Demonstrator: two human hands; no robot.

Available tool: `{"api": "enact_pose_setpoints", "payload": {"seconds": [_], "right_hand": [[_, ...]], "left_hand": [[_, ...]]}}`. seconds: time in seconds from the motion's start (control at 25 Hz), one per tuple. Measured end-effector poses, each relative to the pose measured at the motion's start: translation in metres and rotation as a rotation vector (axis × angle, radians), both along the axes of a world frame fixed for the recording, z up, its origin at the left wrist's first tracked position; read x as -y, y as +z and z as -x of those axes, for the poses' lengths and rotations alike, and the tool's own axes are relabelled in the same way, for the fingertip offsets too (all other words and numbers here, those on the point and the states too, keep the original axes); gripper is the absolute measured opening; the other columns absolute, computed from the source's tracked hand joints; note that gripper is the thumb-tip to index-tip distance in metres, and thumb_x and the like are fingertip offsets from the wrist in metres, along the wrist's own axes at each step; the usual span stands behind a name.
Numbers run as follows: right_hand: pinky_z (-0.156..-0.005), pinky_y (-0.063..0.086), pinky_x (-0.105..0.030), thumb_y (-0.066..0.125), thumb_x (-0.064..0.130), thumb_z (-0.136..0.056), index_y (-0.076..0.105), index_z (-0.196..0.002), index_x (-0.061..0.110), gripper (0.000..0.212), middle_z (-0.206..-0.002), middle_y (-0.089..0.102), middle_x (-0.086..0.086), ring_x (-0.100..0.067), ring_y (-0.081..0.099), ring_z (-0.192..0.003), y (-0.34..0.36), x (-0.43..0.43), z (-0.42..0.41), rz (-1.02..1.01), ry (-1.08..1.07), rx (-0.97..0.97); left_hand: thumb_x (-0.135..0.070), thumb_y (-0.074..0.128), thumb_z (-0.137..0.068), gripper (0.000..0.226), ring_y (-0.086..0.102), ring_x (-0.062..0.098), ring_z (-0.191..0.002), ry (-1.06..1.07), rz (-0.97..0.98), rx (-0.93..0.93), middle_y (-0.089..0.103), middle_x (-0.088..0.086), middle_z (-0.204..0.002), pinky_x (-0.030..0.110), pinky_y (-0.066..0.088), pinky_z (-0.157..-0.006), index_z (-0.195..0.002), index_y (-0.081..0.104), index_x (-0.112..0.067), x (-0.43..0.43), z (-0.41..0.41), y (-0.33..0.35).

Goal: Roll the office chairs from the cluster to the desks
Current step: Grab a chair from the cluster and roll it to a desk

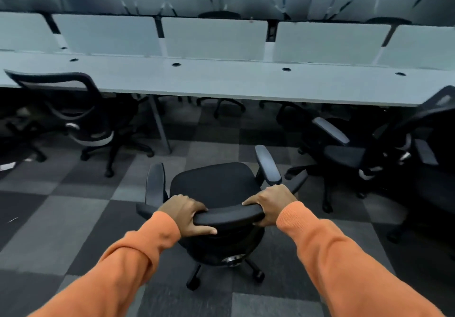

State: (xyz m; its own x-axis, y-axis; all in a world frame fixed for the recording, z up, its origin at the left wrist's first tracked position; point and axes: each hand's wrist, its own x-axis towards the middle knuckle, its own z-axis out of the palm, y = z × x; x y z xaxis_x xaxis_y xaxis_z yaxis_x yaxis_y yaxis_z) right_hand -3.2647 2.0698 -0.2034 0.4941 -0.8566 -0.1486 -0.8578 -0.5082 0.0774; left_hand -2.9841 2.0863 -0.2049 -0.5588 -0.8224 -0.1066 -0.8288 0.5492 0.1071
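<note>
Left arm: comes in from 7 o'clock in an orange sleeve [110, 267], forearm angled up toward the middle of the view.
Left hand [187, 214]: wraps the 9 o'clock end of the top rail [229, 214]. The fingers are curled over its far side and the thumb lies along the near underside, a full grip.
Right arm: comes in from 5 o'clock in a matching sleeve and mirrors the left.
Right hand [268, 204]: clamps the 3 o'clock end of the same rail, fingers over the top and thumb tucked below.
Rail and fingers: the curved black bar spans the gap between both hands, and each end is buried in a palm.
Held chair [214, 181]: stands directly below the hands at the centre of the view, on checkered grey carpet [61, 218]. Its seat faces 12 o'clock toward the desk [221, 80] and stands well short of the desk edge.
Chair's look: black fabric seat, grey-padded armrests [268, 164] at either side, and a black star base on casters [194, 282].
Neighbours: a mesh-backed chair [73, 110] sits at 10 o'clock, tucked near the desk. Another black chair [369, 149] sits at 2 o'clock, turned sideways.
Desk: long and pale, and it runs from 9 to 3 o'clock, with white partition panels [214, 38] behind it.
</note>
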Motion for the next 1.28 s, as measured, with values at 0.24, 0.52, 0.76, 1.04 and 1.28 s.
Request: {"api": "enact_pose_setpoints", "payload": {"seconds": [0.24, 0.52, 0.76, 1.04, 1.28], "right_hand": [[-0.088, 0.049, -0.028, 0.070, 0.053, -0.071, 0.061, -0.125, 0.046, 0.054, -0.123, 0.064, 0.024, -0.004, 0.063, -0.110, -0.002, 0.020, -0.026, 0.015, 0.166, 0.097], [-0.072, 0.054, -0.026, 0.060, 0.060, -0.067, 0.065, -0.116, 0.048, 0.051, -0.109, 0.068, 0.027, -0.001, 0.068, -0.094, -0.009, 0.048, -0.043, 0.009, 0.306, 0.131], [-0.062, 0.056, -0.025, 0.058, 0.063, -0.063, 0.065, -0.112, 0.051, 0.051, -0.103, 0.069, 0.030, 0.003, 0.067, -0.088, -0.003, 0.092, -0.041, -0.043, 0.437, 0.161], [-0.073, 0.055, -0.027, 0.057, 0.060, -0.067, 0.067, -0.115, 0.047, 0.051, -0.108, 0.070, 0.022, -0.003, 0.069, -0.095, -0.008, 0.159, -0.011, -0.005, 0.664, 0.121], [-0.095, 0.047, -0.031, 0.057, 0.076, -0.069, 0.043, -0.139, 0.050, 0.076, -0.134, 0.055, 0.026, -0.004, 0.055, -0.121, -0.001, 0.188, -0.045, -0.085, 0.843, -0.093]], "left_hand": [[-0.105, 0.003, -0.046, 0.122, 0.067, 0.012, -0.098, 0.179, 0.036, -0.103, 0.072, -0.010, -0.106, 0.030, 0.051, -0.085, -0.119, 0.067, -0.032, -0.022, -0.024, -0.004], [-0.099, 0.001, -0.059, 0.110, 0.066, 0.010, -0.092, 0.346, 0.086, -0.226, 0.072, -0.011, -0.100, 0.027, 0.049, -0.079, -0.109, 0.070, -0.030, -0.028, -0.041, -0.005], [-0.097, 0.018, -0.061, 0.097, 0.066, 0.011, -0.091, 0.421, 0.039, -0.190, 0.072, -0.010, -0.098, 0.029, 0.051, -0.080, -0.110, 0.069, -0.031, -0.008, -0.033, 0.000], [-0.088, 0.043, -0.073, 0.078, 0.066, 0.021, -0.091, 0.574, -0.010, -0.024, 0.070, -0.004, -0.101, 0.036, 0.051, -0.079, -0.115, 0.065, -0.026, 0.001, 0.040, -0.004], [-0.096, 0.044, -0.061, 0.090, 0.064, 0.023, -0.089, 1.002, -0.248, 0.035, 0.069, -0.003, -0.094, 0.034, 0.049, -0.075, -0.111, 0.067, -0.024, 0.019, 0.079, 0.002]]}}
